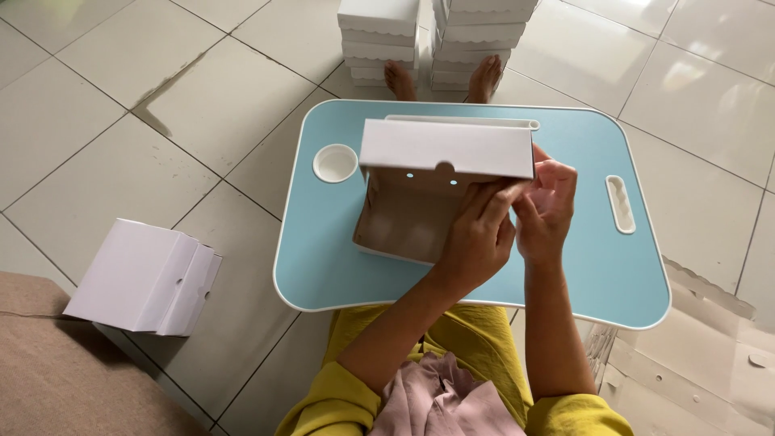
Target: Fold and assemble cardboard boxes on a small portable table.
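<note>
A white cardboard box (420,173) with a brown inside stands half-folded on the light blue lap table (581,266), its lid flap raised towards me. My left hand (478,241) crosses over and pinches the box's right side wall. Beside it, my right hand (547,206) grips the same right edge near the lid's corner. Both hands touch each other at the fingertips. The box's right wall is hidden behind my hands.
Two stacks of finished white boxes (436,36) stand beyond the table by my feet (442,79). A bundle of flat white blanks (145,278) lies at left on the tiled floor. More flat cardboard (702,355) lies at lower right. A brown cushion (56,371) fills the lower left.
</note>
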